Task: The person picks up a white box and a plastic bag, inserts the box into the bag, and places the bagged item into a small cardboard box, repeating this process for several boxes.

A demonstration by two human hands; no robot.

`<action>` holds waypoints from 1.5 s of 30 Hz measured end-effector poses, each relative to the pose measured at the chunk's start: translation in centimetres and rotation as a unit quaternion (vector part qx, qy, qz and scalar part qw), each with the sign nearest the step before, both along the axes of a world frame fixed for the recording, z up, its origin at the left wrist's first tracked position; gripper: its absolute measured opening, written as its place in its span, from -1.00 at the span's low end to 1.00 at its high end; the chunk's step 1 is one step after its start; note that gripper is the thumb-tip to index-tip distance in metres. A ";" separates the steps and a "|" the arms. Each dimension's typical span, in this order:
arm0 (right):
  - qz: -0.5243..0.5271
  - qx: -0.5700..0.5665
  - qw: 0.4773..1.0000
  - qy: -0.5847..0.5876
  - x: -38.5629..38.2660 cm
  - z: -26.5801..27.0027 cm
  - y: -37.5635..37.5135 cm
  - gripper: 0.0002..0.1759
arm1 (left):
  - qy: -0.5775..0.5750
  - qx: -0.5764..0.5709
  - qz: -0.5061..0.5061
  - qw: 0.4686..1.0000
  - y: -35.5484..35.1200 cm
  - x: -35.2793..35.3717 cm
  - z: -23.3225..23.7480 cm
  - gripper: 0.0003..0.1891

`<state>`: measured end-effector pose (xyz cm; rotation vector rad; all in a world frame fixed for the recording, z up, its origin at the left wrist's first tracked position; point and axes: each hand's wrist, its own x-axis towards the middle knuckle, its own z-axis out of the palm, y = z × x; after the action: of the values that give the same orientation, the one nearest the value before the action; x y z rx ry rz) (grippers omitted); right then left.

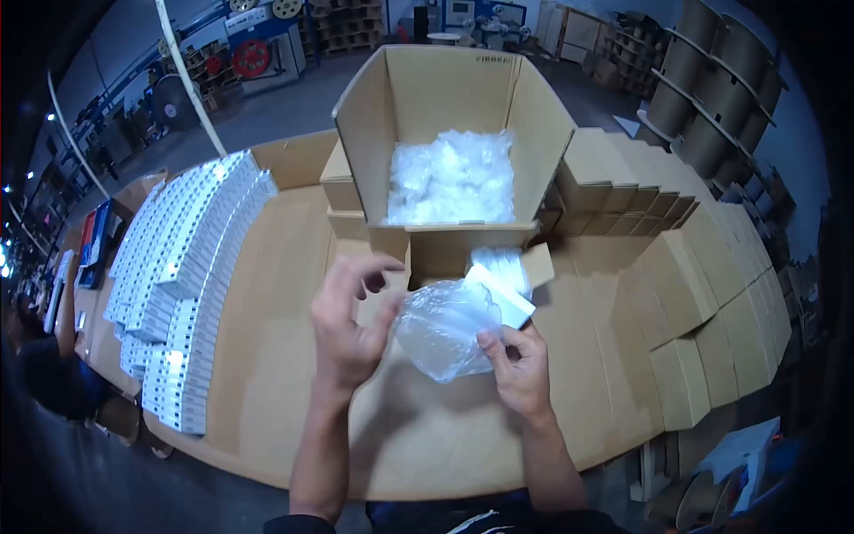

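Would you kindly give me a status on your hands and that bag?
Right hand pinching clear bag, white box at its mouth. Left hand open beside it. Open carton close behind.

Left hand (351, 325) bare, right hand (520, 365) bare, forearms (320, 445) unsleeved from wrist down to the dark garment (569, 523), dark garment plain black, thin white marking (471, 518) at the garment's centre, between the forearms.

One clear plastic bag (442, 331), one white box (503, 295), one open carton (372, 120); stacked white boxes (191, 258) and small brown cartons (676, 294) beyond counting.
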<state>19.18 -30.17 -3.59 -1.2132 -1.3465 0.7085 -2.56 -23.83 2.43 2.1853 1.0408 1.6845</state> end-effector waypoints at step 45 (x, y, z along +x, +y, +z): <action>-0.061 -0.085 0.993 0.052 -0.7 -5.9 -10.3 -0.77 | -0.260 -0.417 -0.179 0.852 -11.8 3.6 -12.8 -0.55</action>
<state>18.50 -40.47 -9.51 -1.3627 -1.1345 0.8010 1.03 -35.64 -10.35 1.1760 0.8850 1.1974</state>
